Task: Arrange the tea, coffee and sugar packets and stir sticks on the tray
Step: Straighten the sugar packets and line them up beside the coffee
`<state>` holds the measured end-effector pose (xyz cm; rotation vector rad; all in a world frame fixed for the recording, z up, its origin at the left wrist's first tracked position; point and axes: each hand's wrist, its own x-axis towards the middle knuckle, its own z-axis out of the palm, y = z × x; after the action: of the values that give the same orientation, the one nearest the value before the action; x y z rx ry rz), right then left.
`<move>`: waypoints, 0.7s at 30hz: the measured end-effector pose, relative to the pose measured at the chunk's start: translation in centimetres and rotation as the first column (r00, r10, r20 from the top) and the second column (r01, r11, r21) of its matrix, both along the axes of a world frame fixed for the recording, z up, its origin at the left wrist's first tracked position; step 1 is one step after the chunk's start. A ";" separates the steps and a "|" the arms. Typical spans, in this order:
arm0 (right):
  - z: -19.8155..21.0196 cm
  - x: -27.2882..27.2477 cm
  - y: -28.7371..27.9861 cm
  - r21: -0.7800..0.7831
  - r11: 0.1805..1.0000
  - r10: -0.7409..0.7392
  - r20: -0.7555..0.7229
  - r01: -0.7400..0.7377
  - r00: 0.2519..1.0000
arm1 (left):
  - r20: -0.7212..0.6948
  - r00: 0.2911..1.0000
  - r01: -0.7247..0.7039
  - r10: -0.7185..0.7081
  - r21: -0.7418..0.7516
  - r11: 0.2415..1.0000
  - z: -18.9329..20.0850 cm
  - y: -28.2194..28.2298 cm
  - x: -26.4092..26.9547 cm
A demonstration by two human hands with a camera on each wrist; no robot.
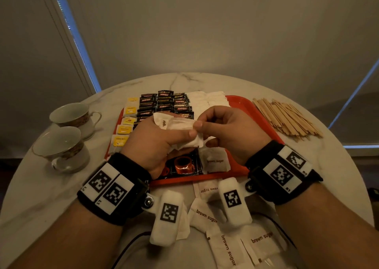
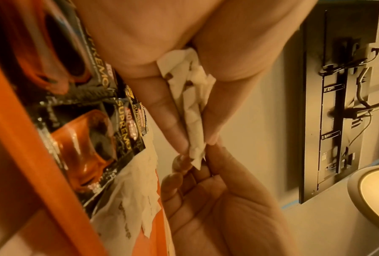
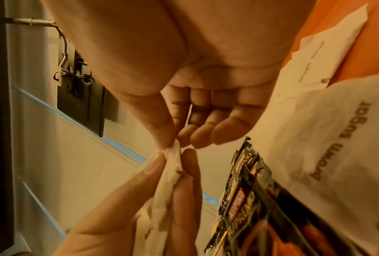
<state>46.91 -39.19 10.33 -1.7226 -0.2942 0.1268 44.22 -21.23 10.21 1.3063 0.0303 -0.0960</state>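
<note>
Your left hand (image 1: 155, 143) grips a bunch of white sugar packets (image 1: 180, 130), fingers curled round them; one packet shows the letters "gar". Your right hand (image 1: 229, 131) pinches the free end of that bunch between thumb and forefinger, the other fingers curled in. The bunch is held above the near half of the red tray (image 1: 264, 112).

On the tray, directly below the bunch, lies one packet printed "brown sugar" (image 1: 215, 162), beside black coffee sachets (image 1: 182, 166) showing an orange cup. At the tray's far edge, more black sachets (image 1: 164, 104) read "KOPIKO", and one reads "SUPREMO". Along the tray's left edge runs a row of yellow tea packets (image 1: 125, 123); their print is too small to read. White packets (image 1: 207, 100) occupy the tray's far right corner.

Off the tray, on the marble counter (image 1: 41, 197): loose "brown sugar" packets (image 1: 225, 248) lie near its front edge, a pile of wooden stir sticks (image 1: 287, 116) lies to its right, and two teacups (image 1: 65, 137) stand to its left.
</note>
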 end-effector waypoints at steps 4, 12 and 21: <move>-0.4 0.0 0.3 0.091 0.995 -0.026 -0.055 0.031 0.998 | -0.011 0.999 0.037 -0.038 -0.022 0.999 -0.1 0.0 0.1; -0.6 -0.1 0.3 0.202 0.965 -0.179 0.024 0.170 0.984 | 0.005 1.000 0.016 -0.016 -0.047 0.999 -0.1 0.1 0.3; -0.1 0.1 -1.0 0.077 0.994 -0.080 -0.011 0.081 0.997 | 0.067 0.997 -0.038 0.036 0.038 0.999 -0.1 0.0 0.2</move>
<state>47.06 -40.19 10.28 -1.6545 -0.2205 0.0623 44.46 -21.21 10.07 1.3474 -0.0006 -0.0202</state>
